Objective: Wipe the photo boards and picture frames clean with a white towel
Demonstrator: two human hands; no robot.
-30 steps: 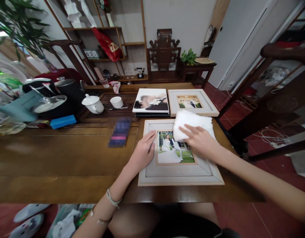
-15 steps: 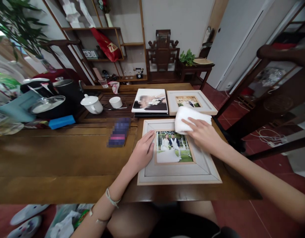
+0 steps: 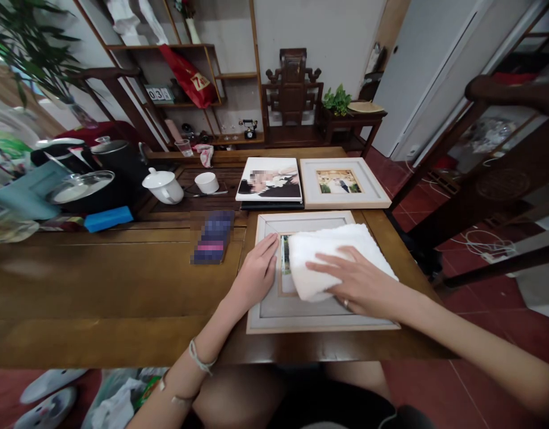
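Observation:
A white-bordered picture frame (image 3: 265,310) lies flat near the table's front edge, with a photo in its middle mostly covered. My left hand (image 3: 257,274) rests on the frame's left border, fingers stretched out and holding nothing. Over the photo and the right part of the border spreads a folded white cloth (image 3: 310,247). My right hand (image 3: 359,283) grips this cloth from above and presses it against the frame, its fingers somewhat apart; the thumb's hold is partly hidden.
Behind the frame lie a photo album (image 3: 270,179) and a second framed picture (image 3: 377,185). A blurred-out dark phone-shaped object (image 3: 212,238) lies to the left. Farther left are a white lidded cup (image 3: 162,186), a small white bowl (image 3: 206,183) and a blue box (image 3: 108,218).
My right hand has brought the white cloth down from the frame's top edge over the photo, and the cloth lies more spread out. The left hand has stayed in place.

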